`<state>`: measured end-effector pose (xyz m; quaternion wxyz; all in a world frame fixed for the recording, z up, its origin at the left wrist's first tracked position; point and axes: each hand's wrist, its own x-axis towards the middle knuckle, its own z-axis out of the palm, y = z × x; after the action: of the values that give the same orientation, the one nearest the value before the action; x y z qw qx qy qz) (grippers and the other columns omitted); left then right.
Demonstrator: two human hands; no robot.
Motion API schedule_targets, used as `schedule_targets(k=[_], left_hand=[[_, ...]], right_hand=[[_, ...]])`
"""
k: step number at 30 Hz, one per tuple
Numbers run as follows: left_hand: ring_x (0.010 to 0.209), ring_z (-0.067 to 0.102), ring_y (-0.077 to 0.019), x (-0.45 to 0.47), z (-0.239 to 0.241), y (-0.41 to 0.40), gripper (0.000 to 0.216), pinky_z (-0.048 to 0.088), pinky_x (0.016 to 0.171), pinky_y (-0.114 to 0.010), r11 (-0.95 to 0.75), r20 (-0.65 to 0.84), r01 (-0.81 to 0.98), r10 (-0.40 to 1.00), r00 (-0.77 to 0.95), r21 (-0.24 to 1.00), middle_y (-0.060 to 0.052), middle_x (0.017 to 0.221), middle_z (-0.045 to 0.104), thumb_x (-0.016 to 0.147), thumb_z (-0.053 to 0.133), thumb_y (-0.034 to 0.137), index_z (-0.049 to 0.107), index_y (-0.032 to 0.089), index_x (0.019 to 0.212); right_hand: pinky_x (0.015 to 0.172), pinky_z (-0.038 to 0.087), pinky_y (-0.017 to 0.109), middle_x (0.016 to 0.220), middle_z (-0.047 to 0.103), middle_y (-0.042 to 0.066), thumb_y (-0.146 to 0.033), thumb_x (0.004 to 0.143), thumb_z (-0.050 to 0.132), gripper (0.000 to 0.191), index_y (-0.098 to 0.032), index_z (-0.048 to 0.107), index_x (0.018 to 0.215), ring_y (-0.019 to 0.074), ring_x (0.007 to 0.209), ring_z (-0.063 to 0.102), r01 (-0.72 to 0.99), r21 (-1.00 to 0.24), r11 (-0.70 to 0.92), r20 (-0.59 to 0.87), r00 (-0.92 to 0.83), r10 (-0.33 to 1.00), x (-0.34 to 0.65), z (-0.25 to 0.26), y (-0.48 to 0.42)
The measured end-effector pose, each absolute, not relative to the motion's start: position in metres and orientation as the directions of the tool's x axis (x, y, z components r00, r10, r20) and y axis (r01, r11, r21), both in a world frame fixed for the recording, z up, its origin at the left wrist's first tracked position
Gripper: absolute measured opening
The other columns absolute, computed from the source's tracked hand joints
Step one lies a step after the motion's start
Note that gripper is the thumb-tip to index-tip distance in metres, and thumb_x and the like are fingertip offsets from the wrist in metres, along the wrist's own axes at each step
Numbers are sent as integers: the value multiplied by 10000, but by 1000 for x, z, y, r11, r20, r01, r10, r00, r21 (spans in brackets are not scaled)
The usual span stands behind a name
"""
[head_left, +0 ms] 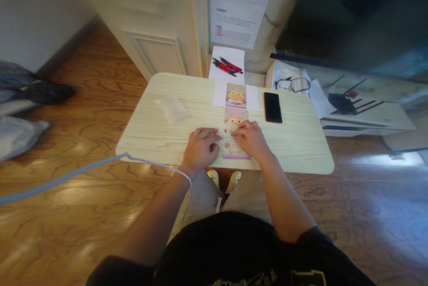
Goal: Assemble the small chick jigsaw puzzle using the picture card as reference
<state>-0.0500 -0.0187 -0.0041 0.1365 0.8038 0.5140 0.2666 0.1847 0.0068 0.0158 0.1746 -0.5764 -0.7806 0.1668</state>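
Note:
A small pink picture board (235, 139) with a yellow cartoon duck lies near the front edge of a pale wooden table (160, 130). My left hand (200, 147) rests on the board's left side with fingers curled, fingertips pinched near a small piece. My right hand (250, 138) lies on the board's right side, fingers bent and pressed down on it. Just beyond the board, a matching duck picture (236, 95) lies on a white sheet.
A black phone (273, 106) lies right of the pictures. A crumpled clear plastic bag (173, 107) sits at the table's left. Red and black pens (227, 66) lie on paper behind the table. Glasses (294, 84) rest on a low shelf at right. A white cable (100, 163) crosses left.

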Motion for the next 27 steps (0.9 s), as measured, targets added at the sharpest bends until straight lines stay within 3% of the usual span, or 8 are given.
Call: schedule_targets(k=[7, 14, 27], left_hand=[[1247, 603, -277, -49, -5, -18, 326, 467, 1087, -500, -444, 291, 749, 895, 339, 491, -30, 1334, 710, 886, 562, 182, 783, 273, 1108], [1266, 589, -285, -49, -4, -20, 350, 457, 1097, -507, -469, 290, 740, 883, 370, 482, -35, 1352, 699, 886, 567, 196, 761, 279, 1165], [1304, 578, -292, -44, -5, -20, 326, 459, 1111, -500, -488, 299, 753, 871, 389, 442, -72, 1391, 664, 950, 568, 297, 716, 265, 1238]], right_hand=[[1035, 412, 456, 1231, 666, 70, -4, 865, 552, 488, -311, 831, 1123, 273, 1168, 506, 845, -473, 250, 77, -242, 967, 210, 12, 12], [1023, 392, 452, 1215, 656, 77, 30, 851, 496, 556, -304, 816, 1159, 278, 1175, 498, 856, -477, 197, 40, -203, 978, 232, 15, 3], [977, 425, 490, 1172, 678, 91, -129, 902, 588, 311, -273, 830, 1033, 310, 1143, 516, 889, -442, 123, 117, -78, 990, 250, 21, -20]])
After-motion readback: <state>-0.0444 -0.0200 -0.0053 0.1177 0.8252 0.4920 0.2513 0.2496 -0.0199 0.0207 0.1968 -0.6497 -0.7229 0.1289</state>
